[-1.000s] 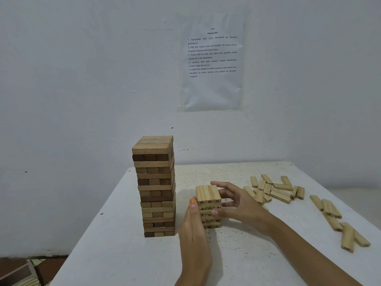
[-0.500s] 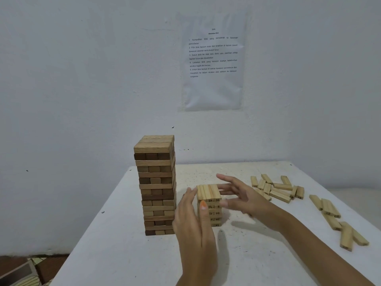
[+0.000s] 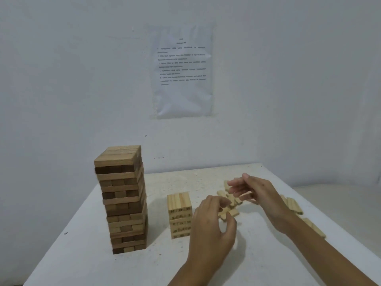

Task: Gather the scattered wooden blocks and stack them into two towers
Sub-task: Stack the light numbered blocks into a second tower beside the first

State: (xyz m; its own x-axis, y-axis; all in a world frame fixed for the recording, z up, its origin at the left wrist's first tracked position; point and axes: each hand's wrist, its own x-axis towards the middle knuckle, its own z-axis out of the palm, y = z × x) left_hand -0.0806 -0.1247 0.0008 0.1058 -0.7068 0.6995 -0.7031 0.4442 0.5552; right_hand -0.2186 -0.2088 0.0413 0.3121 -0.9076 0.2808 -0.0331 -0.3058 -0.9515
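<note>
Hands above loose blocks (image 3: 231, 212) on the desk (image 3: 144, 265)
Right hand (image 3: 257, 195) fingers spread, released; left hand (image 3: 212, 226) fingers curled over blocks, grasp unclear; short tower (image 3: 179, 215) just left.

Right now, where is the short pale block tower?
In the head view the short pale tower stands on the white table, just right of the tall darker tower and left of the left hand; loose blocks lie farther right.
</note>
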